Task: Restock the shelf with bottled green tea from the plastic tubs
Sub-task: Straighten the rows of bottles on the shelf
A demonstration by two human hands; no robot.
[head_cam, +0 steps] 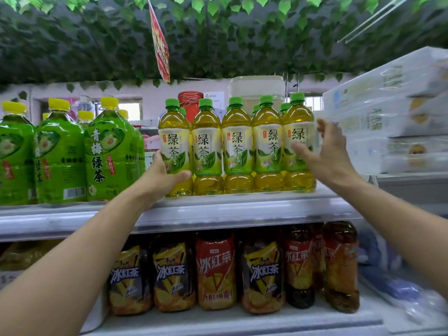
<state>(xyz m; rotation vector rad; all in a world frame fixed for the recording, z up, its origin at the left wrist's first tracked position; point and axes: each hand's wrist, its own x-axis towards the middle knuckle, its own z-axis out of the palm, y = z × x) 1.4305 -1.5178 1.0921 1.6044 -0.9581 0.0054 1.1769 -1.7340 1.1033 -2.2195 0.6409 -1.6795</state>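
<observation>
My left hand point(162, 176) wraps the end green tea bottle point(174, 149); my right hand point(323, 151), its grip spread, steadies the far bottle point(298, 144), squaring the row between them on the shelf point(242, 209).

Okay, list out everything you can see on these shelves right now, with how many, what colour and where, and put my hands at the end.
green tea bottles: five in front row, more behind, yellow-green, green caps, upper shelf centre
large green bottles: at least three, yellow caps, upper shelf left
iced tea bottles: at least six, red and dark labels, lower shelf
white boxes: stacked, right
clear tub: one, behind tea
red sign: one, hanging
leaf garland: green, overhead
left hand: grips leftmost tea bottle
right hand: open, fingers against rightmost tea bottle
</observation>
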